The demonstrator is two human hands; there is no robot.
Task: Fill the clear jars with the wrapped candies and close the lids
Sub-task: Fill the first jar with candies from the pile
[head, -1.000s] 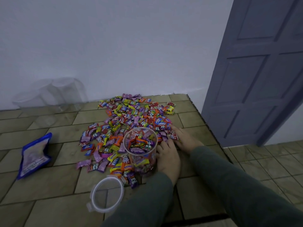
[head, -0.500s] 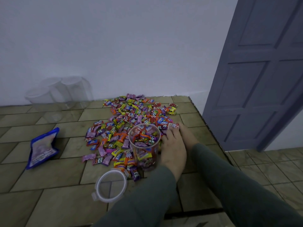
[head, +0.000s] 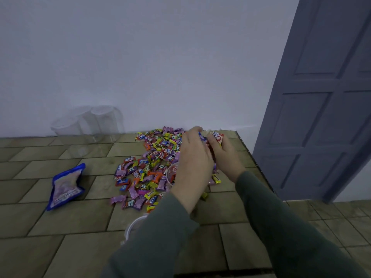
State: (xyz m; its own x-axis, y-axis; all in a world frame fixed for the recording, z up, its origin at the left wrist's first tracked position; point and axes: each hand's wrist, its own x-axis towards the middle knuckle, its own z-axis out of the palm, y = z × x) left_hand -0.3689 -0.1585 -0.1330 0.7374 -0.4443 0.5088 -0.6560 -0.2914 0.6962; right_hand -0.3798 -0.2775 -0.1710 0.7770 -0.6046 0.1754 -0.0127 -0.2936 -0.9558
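Note:
A pile of bright wrapped candies [head: 152,161] lies on the tiled floor by the wall. My left hand [head: 193,165] and my right hand [head: 224,155] are raised together above the pile, cupped around a scoop of candies [head: 216,136] that pokes out between the fingers. The clear jar [head: 171,175] stands under my left hand, mostly hidden; only its left rim and some candies inside show. Its clear lid [head: 132,227] lies on the floor near me, partly covered by my left sleeve.
Three empty clear jars [head: 88,123] stand against the white wall at the left. A blue candy bag [head: 65,187] lies flat on the tiles. A grey door [head: 321,97] stands at the right, past the floor's edge.
Both hands were pressed on the floor beside the jar, gathering candies. Now they have lifted together with a scoop of candies and hang over the jar, hiding it.

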